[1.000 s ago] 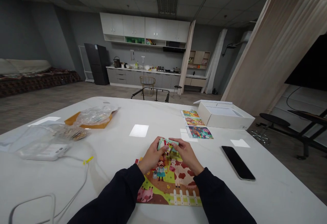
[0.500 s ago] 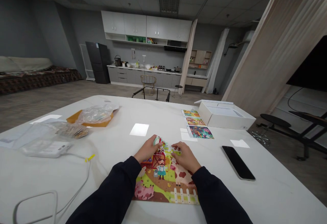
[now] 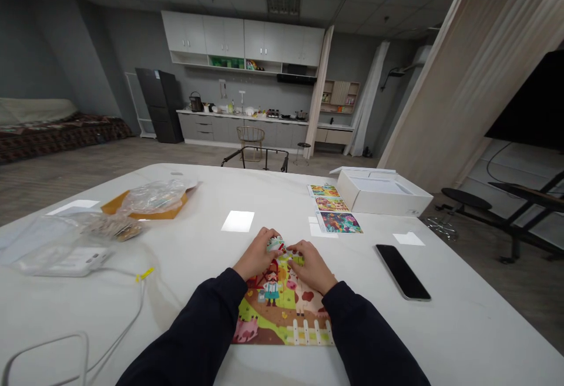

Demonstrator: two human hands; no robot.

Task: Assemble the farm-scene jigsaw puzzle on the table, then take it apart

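A colourful farm jigsaw puzzle (image 3: 273, 315), showing a farmer, a cow and a white fence, lies flat on the white table. At its upper left edge, my left hand (image 3: 259, 255) pinches a small puzzle piece (image 3: 276, 244) with a pale green and red print. My right hand (image 3: 312, 265) rests over the upper right part, thumb and fingertips bent together near the top edge. Whatever lies between those right fingertips is too small to make out. Both hands hide parts of the picture.
A phone (image 3: 403, 271) lies at the right. Three picture cards (image 3: 330, 205) sit beside an open white box (image 3: 379, 195). On the left are plastic bags (image 3: 154, 197) on an orange tray (image 3: 115, 202), a white device (image 3: 73, 261) and a cable (image 3: 118, 339).
My left hand has shifted slightly over the puzzle's upper left, and my right fingertips have come closer to the left ones. The whole view has moved a little.
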